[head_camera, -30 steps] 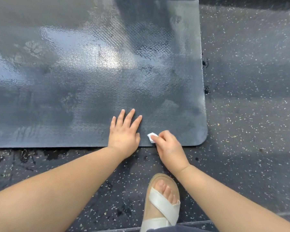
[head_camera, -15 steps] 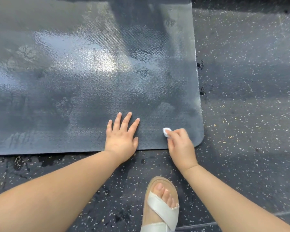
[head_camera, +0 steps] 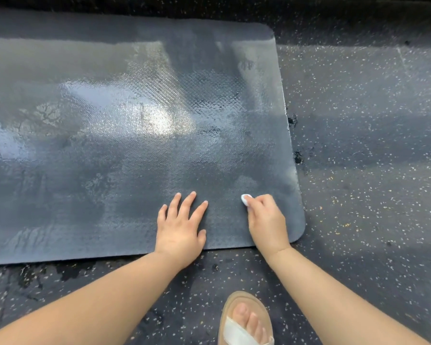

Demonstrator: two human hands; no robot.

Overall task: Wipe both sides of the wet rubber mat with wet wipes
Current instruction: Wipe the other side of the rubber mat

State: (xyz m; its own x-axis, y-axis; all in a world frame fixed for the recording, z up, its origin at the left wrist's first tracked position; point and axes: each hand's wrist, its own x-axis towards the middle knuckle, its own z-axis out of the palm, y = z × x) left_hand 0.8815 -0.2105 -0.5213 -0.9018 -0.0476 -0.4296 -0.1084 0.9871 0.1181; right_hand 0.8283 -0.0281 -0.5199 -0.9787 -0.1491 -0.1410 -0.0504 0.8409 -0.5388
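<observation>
While wet, mat [head_camera: 110, 150] on speckled floor [head_camera: 371, 170]: left hand [head_camera: 179, 235] flat, right hand [head_camera: 266, 222] round wipe [head_camera: 246, 198].

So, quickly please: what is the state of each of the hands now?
Left hand: open, fingers spread flat on the mat.
Right hand: closed, holding a wipe against the mat.

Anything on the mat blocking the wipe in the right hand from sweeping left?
Only the left hand, resting flat on the mat just left of the wet wipe that the right hand pinches. Farther from the person and toward the right edge, nothing visible lies on the mat.
</observation>
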